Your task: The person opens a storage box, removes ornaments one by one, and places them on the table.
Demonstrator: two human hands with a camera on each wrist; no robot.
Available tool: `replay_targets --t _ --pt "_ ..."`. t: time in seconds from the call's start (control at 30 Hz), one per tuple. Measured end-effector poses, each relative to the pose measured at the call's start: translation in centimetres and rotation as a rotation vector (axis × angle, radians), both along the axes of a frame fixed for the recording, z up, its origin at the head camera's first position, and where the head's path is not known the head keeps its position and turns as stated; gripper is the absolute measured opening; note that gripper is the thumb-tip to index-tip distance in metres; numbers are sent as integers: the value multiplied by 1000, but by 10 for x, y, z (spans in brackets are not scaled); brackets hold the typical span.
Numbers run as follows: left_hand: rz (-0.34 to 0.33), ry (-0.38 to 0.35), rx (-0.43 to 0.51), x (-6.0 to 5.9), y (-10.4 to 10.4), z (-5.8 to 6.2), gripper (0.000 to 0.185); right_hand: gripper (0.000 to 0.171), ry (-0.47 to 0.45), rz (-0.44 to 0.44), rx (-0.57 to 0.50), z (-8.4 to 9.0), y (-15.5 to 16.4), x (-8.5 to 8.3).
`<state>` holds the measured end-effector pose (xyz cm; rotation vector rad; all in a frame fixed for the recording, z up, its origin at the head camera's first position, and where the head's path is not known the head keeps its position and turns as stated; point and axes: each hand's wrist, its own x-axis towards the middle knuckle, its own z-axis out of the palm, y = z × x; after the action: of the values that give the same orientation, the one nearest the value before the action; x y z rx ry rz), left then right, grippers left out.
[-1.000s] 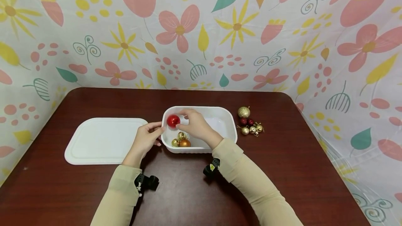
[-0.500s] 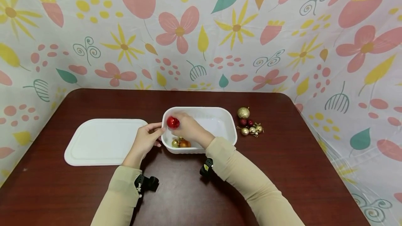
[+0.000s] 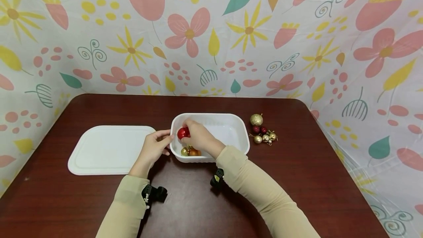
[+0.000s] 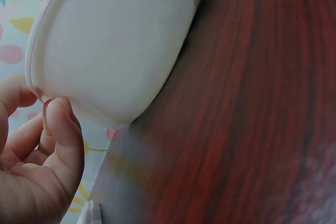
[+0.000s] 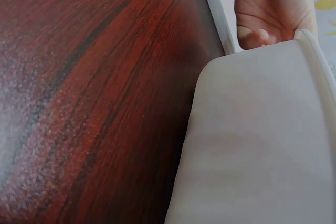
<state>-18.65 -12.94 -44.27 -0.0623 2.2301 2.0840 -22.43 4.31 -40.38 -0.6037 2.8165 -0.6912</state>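
A white plastic container (image 3: 231, 135) stands mid-table. My left hand (image 3: 153, 149) pinches its left rim; in the left wrist view the thumb and fingers meet at the rim. My right hand (image 3: 199, 137) reaches inside and grips a shiny red Christmas ball (image 3: 183, 132) near the left end, its fingers covering the ball's right side. Just nearer lie a gold bauble (image 3: 185, 151) and an orange bauble (image 3: 194, 152), partly covered by the hand. In the right wrist view the container's wall (image 5: 257, 140) hides the right hand, and the left hand (image 5: 273, 11) shows beyond it.
A white lid (image 3: 110, 150) lies flat on the dark wooden table (image 3: 185, 201), left of the container. Right of the container sit a glittery gold ball (image 3: 256, 119), dark red baubles (image 3: 256, 129) and several small gold baubles (image 3: 258, 139). A floral cloth (image 3: 211, 47) hangs behind.
My right hand has closed around the red ball, which has shifted slightly toward the near side of the container. The left hand stays at the rim.
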Motion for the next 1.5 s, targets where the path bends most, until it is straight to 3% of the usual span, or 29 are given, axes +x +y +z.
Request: replay_targets --t 0.53,1.1,1.5 --pt "5 -9 4 -1 1 -1 36 48 94 -21 -159 11 32 11" --pt "5 -26 0 -1 1 -2 36 44 274 0 -305 11 78 20" --pt "7 -36 -9 -1 1 -3 37 39 359 -71 -378 12 107 26"
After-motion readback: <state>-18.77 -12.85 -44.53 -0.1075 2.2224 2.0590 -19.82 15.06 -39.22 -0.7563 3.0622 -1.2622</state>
